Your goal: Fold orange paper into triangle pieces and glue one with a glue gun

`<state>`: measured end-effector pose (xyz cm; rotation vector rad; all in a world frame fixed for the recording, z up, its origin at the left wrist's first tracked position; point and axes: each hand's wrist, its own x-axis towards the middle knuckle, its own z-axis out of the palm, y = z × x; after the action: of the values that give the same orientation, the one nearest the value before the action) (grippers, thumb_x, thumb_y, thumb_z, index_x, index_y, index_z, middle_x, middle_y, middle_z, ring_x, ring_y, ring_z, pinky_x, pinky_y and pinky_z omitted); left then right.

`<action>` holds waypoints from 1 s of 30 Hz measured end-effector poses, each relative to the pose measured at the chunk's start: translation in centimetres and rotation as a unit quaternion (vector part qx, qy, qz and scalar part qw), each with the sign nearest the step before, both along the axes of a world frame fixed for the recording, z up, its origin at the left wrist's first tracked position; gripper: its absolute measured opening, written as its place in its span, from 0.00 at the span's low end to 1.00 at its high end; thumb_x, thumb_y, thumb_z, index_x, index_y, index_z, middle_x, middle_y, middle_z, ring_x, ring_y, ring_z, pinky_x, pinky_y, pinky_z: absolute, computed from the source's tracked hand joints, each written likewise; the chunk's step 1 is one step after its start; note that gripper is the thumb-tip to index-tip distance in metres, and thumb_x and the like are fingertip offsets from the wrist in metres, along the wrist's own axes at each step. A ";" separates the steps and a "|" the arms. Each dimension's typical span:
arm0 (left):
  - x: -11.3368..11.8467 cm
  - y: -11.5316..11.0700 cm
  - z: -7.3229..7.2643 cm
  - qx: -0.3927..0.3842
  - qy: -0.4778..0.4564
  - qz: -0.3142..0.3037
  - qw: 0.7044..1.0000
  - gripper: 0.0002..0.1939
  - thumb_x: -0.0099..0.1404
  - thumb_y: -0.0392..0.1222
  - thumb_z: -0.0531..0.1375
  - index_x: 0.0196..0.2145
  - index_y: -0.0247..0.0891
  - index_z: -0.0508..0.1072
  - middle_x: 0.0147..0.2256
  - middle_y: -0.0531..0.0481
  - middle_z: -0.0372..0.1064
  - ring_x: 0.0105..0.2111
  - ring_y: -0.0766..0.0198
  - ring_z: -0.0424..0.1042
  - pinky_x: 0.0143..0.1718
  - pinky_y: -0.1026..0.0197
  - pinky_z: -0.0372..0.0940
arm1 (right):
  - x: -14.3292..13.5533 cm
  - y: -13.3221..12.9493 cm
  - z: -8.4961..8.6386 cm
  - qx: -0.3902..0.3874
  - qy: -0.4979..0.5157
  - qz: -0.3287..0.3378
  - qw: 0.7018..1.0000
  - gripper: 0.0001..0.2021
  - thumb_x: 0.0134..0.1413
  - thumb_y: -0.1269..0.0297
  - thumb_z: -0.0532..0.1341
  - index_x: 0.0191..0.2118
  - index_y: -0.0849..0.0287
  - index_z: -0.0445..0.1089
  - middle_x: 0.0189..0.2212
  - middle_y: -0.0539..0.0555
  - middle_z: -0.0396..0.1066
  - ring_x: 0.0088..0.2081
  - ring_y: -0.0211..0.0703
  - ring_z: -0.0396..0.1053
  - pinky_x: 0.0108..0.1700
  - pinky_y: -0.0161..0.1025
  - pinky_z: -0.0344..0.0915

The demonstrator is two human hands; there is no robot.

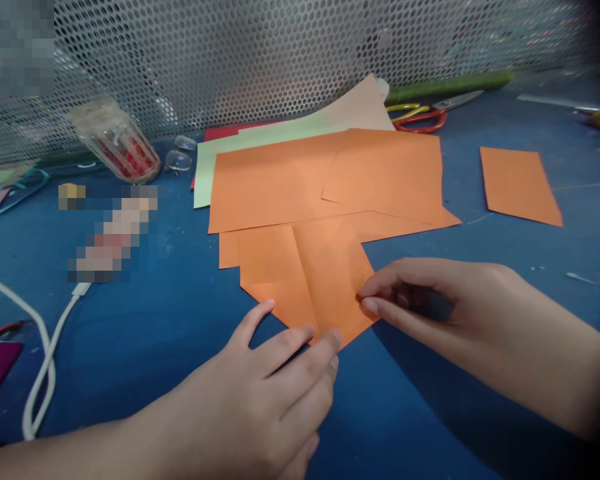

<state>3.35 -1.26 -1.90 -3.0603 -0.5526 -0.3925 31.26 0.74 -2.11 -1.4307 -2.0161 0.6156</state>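
Observation:
A creased sheet of orange paper (280, 257) lies on the blue tabletop in front of me, its near end coming to a blunt point. My left hand (275, 380) rests at the paper's lower edge, fingers spread and fingertips pressing on it. On the right side, my right hand (430, 307) is closed in a pinch at the paper's edge, thumb and index finger together. A dark line of a crease runs down the paper between the hands. Behind it, larger orange sheets (275, 183) overlap its far end.
A small orange piece (520, 187) lies at the right. Scissors (425, 119) and a knife (560, 102) are at the back. A clear jar (117, 143) with red bits leans by the metal mesh (260, 67). A white cable (50, 353) loops at the left.

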 end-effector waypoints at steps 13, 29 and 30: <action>-0.1 0.1 0.9 -0.050 0.050 0.012 0.997 0.19 0.87 0.42 0.50 0.65 0.42 0.74 0.71 0.54 0.71 0.61 0.50 0.71 0.66 0.37 0.66 | 0.1 -1.0 -1.5 0.227 -0.119 0.071 0.964 0.11 0.74 0.69 0.59 0.38 0.54 0.75 0.37 0.54 0.78 0.38 0.45 0.78 0.38 0.40 0.75; -0.3 -0.3 0.6 -0.039 0.075 0.004 0.996 0.19 0.86 0.44 0.52 0.67 0.47 0.73 0.73 0.48 0.68 0.62 0.46 0.70 0.62 0.27 0.73 | 0.3 -5.1 -2.8 0.264 -0.282 0.105 0.916 0.23 0.71 0.78 0.50 0.64 0.60 0.70 0.56 0.60 0.83 0.56 0.57 0.78 0.59 0.55 0.67; -0.3 -0.3 0.6 -0.038 0.070 0.005 0.997 0.19 0.86 0.45 0.52 0.67 0.47 0.73 0.73 0.49 0.68 0.61 0.46 0.71 0.62 0.28 0.73 | 0.3 -5.7 -3.0 0.260 -0.295 0.105 0.913 0.26 0.68 0.78 0.50 0.68 0.59 0.68 0.59 0.62 0.81 0.59 0.58 0.77 0.60 0.57 0.68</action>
<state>3.05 -1.51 -1.35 -3.1236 -0.5879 -0.1573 31.60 -4.95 -5.14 -1.1520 -2.5561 -0.3239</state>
